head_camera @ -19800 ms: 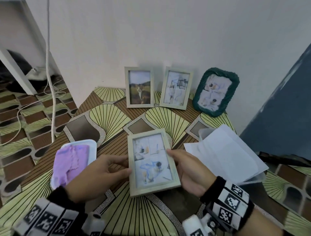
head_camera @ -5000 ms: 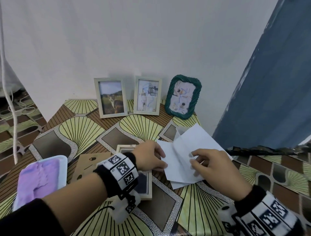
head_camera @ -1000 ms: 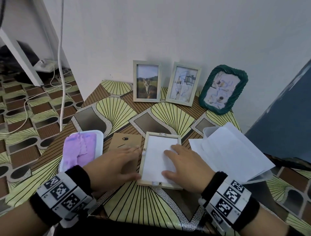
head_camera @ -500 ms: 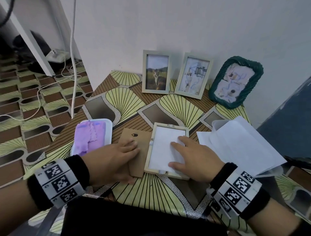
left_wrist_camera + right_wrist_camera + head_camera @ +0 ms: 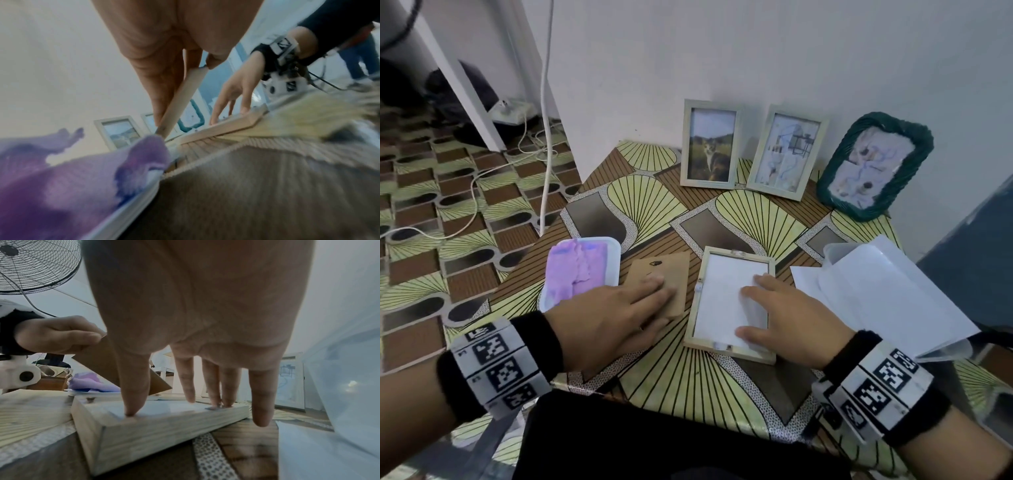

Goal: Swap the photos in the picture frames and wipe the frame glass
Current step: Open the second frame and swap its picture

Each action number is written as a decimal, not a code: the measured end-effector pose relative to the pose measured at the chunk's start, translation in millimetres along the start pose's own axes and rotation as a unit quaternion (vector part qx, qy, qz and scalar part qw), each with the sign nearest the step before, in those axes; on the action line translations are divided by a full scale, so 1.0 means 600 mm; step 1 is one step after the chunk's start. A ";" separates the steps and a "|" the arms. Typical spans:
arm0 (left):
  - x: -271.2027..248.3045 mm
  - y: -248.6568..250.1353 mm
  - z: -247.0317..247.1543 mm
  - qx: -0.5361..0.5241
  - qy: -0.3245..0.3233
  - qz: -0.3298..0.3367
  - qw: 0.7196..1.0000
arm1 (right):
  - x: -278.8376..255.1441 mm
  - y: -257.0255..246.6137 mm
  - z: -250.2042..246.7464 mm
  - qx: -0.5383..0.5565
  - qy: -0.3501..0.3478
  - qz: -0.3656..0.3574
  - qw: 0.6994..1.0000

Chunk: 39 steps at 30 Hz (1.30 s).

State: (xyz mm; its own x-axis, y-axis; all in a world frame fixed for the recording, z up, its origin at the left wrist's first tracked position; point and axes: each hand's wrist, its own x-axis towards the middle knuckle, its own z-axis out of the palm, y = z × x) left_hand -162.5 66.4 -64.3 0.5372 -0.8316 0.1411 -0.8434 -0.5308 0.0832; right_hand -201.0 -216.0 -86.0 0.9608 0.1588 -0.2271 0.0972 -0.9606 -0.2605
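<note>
My right hand (image 5: 784, 318) lies flat, steadying the face-down frame (image 5: 729, 301); my left hand (image 5: 613, 315) pinches the backing board (image 5: 664, 277) to refit it.

A: Left wrist view: tabletop (image 5: 257, 186) smeared with blur. Purple cloth (image 5: 61, 186) cut off at left and bottom edges.

B: Backing board (image 5: 664, 274): near part hidden under the left hand (image 5: 613, 315) in the head view.

A: Open frame (image 5: 729, 301): face down, glass side hidden. Right hand (image 5: 787, 315) covers its right rail.

B: Prints in the 3 standing frames (image 5: 780, 152) too small to read.
</note>
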 end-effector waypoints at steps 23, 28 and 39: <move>0.089 0.051 0.031 0.074 -0.041 0.275 0.958 | -0.017 0.016 -0.023 0.088 0.029 0.073 0.993; 0.094 0.045 0.024 0.062 -0.034 0.265 0.962 | -0.016 0.016 -0.025 0.096 0.029 0.067 0.993; 0.058 -0.022 0.000 -0.031 -0.047 -0.009 0.998 | -0.018 0.015 -0.025 0.107 0.030 0.061 0.992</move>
State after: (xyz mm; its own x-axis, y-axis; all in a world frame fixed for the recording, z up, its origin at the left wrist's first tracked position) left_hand -132.7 44.3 -60.7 0.5477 -0.8354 0.0453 -0.8309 -0.5368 0.1464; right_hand -206.9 -230.0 -71.8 0.9766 0.0248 -0.2136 -0.0709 -0.9007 -0.4287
